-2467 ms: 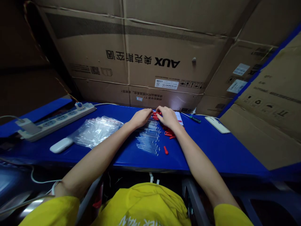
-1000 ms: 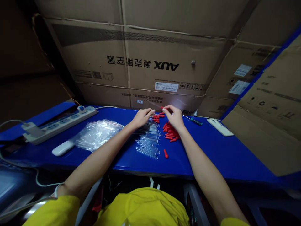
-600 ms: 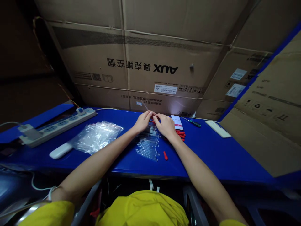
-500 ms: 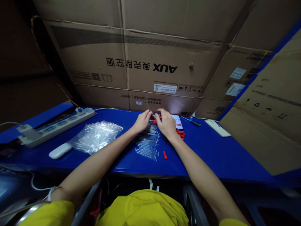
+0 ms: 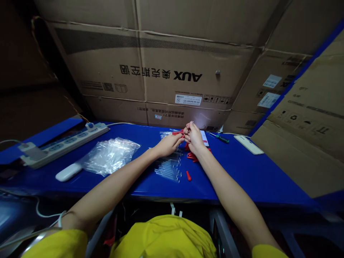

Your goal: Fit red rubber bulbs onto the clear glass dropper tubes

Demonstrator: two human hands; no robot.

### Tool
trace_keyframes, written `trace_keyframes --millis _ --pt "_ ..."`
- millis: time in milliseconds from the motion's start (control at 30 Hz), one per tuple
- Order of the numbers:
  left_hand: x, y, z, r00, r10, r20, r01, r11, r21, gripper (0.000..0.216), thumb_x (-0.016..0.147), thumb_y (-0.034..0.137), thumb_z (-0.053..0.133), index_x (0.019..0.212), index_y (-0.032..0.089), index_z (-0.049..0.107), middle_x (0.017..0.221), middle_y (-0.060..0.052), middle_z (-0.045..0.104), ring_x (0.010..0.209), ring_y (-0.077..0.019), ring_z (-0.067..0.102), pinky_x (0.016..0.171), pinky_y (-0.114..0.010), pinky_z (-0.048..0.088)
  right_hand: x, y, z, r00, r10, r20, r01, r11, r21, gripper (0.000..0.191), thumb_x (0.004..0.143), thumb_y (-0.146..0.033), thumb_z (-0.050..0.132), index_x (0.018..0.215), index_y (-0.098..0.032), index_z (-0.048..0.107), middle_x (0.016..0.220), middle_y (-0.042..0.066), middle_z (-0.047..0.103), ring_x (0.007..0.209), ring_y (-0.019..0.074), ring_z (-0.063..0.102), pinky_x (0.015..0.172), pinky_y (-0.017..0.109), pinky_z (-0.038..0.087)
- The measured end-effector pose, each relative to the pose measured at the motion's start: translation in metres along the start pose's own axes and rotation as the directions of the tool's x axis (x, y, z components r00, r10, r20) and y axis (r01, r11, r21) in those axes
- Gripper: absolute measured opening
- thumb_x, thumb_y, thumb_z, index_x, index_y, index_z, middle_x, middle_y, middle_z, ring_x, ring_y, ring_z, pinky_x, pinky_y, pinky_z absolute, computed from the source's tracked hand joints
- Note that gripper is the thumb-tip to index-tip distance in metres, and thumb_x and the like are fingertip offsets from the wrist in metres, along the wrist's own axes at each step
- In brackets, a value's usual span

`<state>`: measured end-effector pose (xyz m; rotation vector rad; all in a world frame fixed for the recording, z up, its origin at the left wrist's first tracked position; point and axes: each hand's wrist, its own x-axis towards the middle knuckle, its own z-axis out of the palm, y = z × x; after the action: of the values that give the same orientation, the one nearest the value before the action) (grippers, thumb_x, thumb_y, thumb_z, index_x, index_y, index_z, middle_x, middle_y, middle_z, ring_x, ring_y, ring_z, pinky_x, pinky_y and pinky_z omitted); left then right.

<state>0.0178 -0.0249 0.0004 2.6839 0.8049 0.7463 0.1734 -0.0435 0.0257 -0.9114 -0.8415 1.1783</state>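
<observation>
Overhead and behind, a big wall of opened cardboard fills the upper half of the frame, its printed lettering upside down. Below it the blue table spans the middle. A white power strip slants across the left side, plugs seated in it. Just right of its lower end lies a heap of clear plastic bags; they look flat, though with the glare I can't tell whether anything is inside. At the centre, the person's left hand reaches over a spread of thin clear tubes, its fingers drawn together. The right hand meets it fingertip to fingertip, fingers curled. Something red shows where they meet, but I can't make out which hand is gripping it. A pale phone lies at the right, a white oblong device at the lower left, touching the bags. Near centre right is a green-handled screwdriver. Red rubber bulbs are piled under the right wrist; a lone red bulb sits nearer the table's front edge.
</observation>
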Motion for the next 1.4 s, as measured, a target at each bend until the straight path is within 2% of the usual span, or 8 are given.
trace_keyframes --millis 133,400,700,900,1000,1133,1267,1400 --pt "0.001 0.009 -0.003 0.999 0.033 0.014 -0.034 0.992 0.124 0.037 0.113 0.038 0.036 0.099 0.019 0.065 0.087 -0.008 0.073 0.079 -0.0225 0.067 0.072 -0.031 0.042 -0.001 -0.005 0.001 0.998 0.02 -0.059 -0.022 0.999 -0.035 0.045 0.107 -0.061 0.05 0.082 -0.026 0.039 0.052 -0.013 0.033 0.039 0.006 0.013 0.036 0.016 0.009" --pt "0.004 0.03 0.0 0.99 -0.098 -0.098 0.122 0.951 0.284 0.041 0.109 0.037 0.041 0.092 0.018 0.073 0.085 -0.011 0.076 0.075 -0.0236 0.069 0.067 -0.031 0.039 -0.001 -0.006 0.007 0.98 -0.064 -0.187 0.058 0.998 -0.039 0.044 0.108 -0.06 0.047 0.082 -0.026 0.038 0.053 -0.012 0.032 0.041 0.0072 0.021 0.037 0.016 0.014" --pt "0.006 0.04 0.012 0.96 -0.15 -0.236 0.216 0.933 0.287 0.047 0.109 0.038 0.044 0.081 0.017 0.075 0.074 -0.013 0.074 0.065 -0.0233 0.065 0.064 -0.032 0.037 0.001 -0.004 0.007 0.933 -0.161 -0.321 0.183 0.982 0.04 0.041 0.109 -0.058 0.042 0.083 -0.027 0.037 0.054 -0.012 0.032 0.04 0.0081 0.023 0.038 0.018 0.017" --pt "0.008 0.025 0.009 0.968 0.079 -0.238 -0.026 0.975 0.219 0.041 0.106 0.032 0.046 0.071 0.019 0.064 0.065 -0.006 0.066 0.055 -0.0163 0.054 0.059 -0.031 0.029 0.0 -0.009 0.012 0.975 -0.032 -0.222 0.048 0.997 0.067 0.044 0.11 -0.058 0.044 0.08 -0.027 0.035 0.052 -0.013 0.028 0.039 0.0073 0.019 0.036 0.018 0.012" --pt "0.001 0.021 0.005 0.954 0.177 -0.243 -0.145 0.979 0.142 0.042 0.104 0.03 0.044 0.065 0.02 0.055 0.058 -0.001 0.058 0.05 -0.0134 0.045 0.057 -0.031 0.027 0.006 -0.021 0.002 0.981 0.033 -0.193 -0.014 0.995 0.099 0.047 0.11 -0.059 0.044 0.078 -0.026 0.034 0.052 -0.013 0.027 0.039 0.007 0.017 0.036 0.018 0.012" --pt "-0.012 0.021 -0.001 0.955 0.221 -0.199 -0.201 0.973 0.116 0.042 0.104 0.03 0.043 0.063 0.021 0.05 0.054 0.001 0.052 0.049 -0.0124 0.044 0.056 -0.03 0.027 0.022 -0.056 -0.041 0.929 -0.121 -0.351 0.168 0.98 0.108 0.053 0.106 -0.063 0.052 0.076 -0.026 0.027 0.052 -0.014 0.023 0.039 0.0064 0.013 0.036 0.017 0.017" --pt "-0.012 0.019 -0.01 0.975 0.066 -0.212 -0.037 0.99 0.139 0.045 0.11 0.035 0.038 0.074 0.02 0.061 0.064 -0.001 0.064 0.058 -0.0152 0.057 0.06 -0.029 0.033 0.029 -0.069 -0.069 0.922 -0.186 -0.34 0.24 0.963 0.124 0.049 0.106 -0.059 0.052 0.078 -0.026 0.03 0.052 -0.015 0.021 0.04 0.0066 0.011 0.037 0.017 0.014" --pt "-0.005 0.009 -0.016 0.981 -0.076 -0.18 0.101 0.986 0.133 0.036 0.112 0.04 0.041 0.115 0.023 0.072 0.106 -0.006 0.08 0.092 -0.0207 0.073 0.072 -0.028 0.044 0.027 -0.047 -0.054 0.979 -0.169 -0.114 0.168 0.986 -0.022 0.029 0.1 -0.046 0.056 0.085 -0.026 0.042 0.054 -0.013 0.038 0.04 0.0071 0.015 0.039 0.018 0.012"
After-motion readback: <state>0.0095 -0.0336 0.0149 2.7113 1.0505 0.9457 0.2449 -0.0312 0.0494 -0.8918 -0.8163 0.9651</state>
